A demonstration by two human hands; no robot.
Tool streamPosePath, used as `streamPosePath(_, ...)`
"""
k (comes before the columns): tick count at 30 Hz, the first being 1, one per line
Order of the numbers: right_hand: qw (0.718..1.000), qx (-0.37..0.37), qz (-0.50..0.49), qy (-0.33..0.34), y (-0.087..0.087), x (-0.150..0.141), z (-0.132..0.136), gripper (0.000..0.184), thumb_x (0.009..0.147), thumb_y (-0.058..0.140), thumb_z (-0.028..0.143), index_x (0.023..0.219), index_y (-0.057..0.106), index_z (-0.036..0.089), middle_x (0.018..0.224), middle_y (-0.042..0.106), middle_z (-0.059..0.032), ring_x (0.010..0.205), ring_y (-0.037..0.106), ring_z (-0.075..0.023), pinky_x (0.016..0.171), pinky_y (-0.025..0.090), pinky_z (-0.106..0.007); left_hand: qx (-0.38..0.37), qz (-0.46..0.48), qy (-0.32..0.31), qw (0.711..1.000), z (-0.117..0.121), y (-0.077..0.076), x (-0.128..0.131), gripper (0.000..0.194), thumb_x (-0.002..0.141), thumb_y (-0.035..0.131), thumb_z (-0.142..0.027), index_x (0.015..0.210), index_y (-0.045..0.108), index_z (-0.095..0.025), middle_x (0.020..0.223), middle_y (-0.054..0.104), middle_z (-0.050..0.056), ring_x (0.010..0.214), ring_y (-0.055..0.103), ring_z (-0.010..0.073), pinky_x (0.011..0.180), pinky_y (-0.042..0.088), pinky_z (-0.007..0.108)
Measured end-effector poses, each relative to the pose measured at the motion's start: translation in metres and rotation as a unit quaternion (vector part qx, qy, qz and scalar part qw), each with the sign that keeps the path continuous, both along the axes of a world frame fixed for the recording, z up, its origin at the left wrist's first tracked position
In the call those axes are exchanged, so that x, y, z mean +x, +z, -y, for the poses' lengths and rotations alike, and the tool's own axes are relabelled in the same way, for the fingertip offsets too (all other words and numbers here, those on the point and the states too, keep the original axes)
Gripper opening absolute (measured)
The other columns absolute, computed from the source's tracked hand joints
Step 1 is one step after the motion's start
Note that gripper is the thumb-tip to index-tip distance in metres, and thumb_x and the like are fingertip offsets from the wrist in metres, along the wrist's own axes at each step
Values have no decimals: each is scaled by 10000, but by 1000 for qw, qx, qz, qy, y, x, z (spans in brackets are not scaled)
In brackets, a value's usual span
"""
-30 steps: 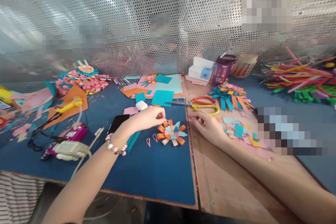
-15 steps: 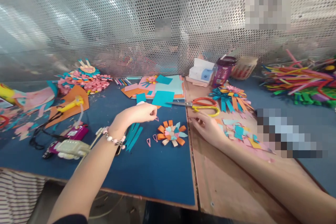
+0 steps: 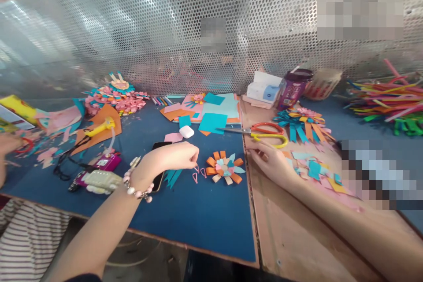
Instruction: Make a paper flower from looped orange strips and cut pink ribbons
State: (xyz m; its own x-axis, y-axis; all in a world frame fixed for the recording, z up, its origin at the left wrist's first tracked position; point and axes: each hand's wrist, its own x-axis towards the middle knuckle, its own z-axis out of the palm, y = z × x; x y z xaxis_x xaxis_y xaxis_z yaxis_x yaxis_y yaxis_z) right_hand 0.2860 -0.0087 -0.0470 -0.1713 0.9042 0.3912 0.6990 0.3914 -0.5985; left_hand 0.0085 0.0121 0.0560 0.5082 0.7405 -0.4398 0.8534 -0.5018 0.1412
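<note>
My left hand, with a bead bracelet, is closed in a pinch over the blue mat, and a small pink paper loop shows at its fingertips. Two more pink paper loops lie just below it. Right of them is a paper flower with orange, peach and light blue looped petals. My right hand rests on the wooden strip with loosely bent fingers, apparently holding nothing. Just beyond its fingers lie scissors with red and yellow handles. Teal paper strips and a phone are partly under my left hand.
A glue gun, a magenta device and a paper flower pile are at left. Paper sheets, a white case, and a purple cup stand behind. Paper scraps lie right. Another person's hand shows at far left.
My left hand has lowered toward the loops on the mat, bringing a pink loop down beside them. The white case and phone have come into fuller view. My right hand stays by the scissors.
</note>
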Motion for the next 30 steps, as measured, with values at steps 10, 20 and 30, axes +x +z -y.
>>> streamPosePath(10,1000,-10,4,5,0,1,0,239,894,457,254,945,675,171,919,667,-63,737,584,-154,670,464,-265,-16,0,-7,1000,17,3,-8,128,762,491,-258,717,569,-167,711,642,25,568,525,130,474,309,233)
streamPosePath(20,1000,-3,15,7,-4,2,-1,235,898,459,271,924,675,179,898,662,-60,732,582,-158,659,460,-272,-52,3,2,999,24,-6,-26,89,736,525,-225,744,601,-180,738,658,15,604,567,133,504,350,226)
streamPosePath(30,1000,-9,27,-2,-3,1,-1,257,893,448,292,929,680,187,892,669,-63,700,587,-167,652,469,-293,-23,-16,16,999,-3,-6,-17,161,748,538,-295,759,621,-158,767,676,43,617,563,139,498,347,224)
